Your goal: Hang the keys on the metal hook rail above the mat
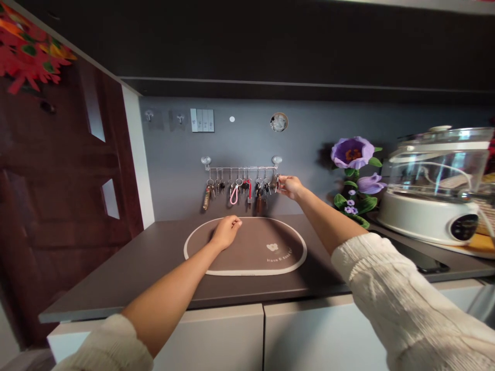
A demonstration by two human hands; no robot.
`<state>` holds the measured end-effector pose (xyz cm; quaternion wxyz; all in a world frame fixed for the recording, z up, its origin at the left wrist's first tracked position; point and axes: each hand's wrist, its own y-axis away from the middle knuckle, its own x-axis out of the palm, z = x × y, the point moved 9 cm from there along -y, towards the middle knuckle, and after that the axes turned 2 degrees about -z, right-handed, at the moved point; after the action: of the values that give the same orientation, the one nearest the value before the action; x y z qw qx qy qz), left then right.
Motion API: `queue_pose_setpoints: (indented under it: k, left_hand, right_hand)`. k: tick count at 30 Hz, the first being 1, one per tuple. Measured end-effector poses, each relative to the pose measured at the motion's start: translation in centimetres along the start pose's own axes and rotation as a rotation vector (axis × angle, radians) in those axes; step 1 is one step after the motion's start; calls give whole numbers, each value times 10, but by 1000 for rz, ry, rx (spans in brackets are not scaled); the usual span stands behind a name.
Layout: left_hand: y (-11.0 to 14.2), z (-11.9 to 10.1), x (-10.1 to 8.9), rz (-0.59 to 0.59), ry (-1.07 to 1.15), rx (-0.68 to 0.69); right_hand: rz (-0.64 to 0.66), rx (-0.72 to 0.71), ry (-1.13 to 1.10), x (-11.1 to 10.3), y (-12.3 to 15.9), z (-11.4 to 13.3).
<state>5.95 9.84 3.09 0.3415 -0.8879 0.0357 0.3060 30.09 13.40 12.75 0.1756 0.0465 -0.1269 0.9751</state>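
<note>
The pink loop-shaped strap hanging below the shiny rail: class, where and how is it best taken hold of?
Probably best pinched at the lower bend of the pink loop-shaped strap, coming from the front, slightly below. That bend is its lowest part, well under the shiny horizontal rail, while the grey wall stands behind and small keys hang on both sides.

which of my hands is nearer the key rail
Your right hand, by the right end of the key rail; your left hand is lower, over the mat.
</note>
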Motion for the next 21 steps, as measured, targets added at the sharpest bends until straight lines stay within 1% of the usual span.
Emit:
queue_pose_setpoints:
  k: [3, 6, 15, 21]
  left_hand:
    - [0, 1, 0, -4, 3, 2]
    - [0, 1, 0, -8, 25, 3]
    - [1, -1, -1, -6, 49, 1]
    - [1, -2, -2, -6, 29, -2]
  right_hand:
    - [-23, 18, -5, -1, -6, -1]
    - [-10, 34, -10, 2, -10, -3]
    - [-32, 61, -19, 1, -14, -14]
    - [-21, 39, -2, -2, -18, -23]
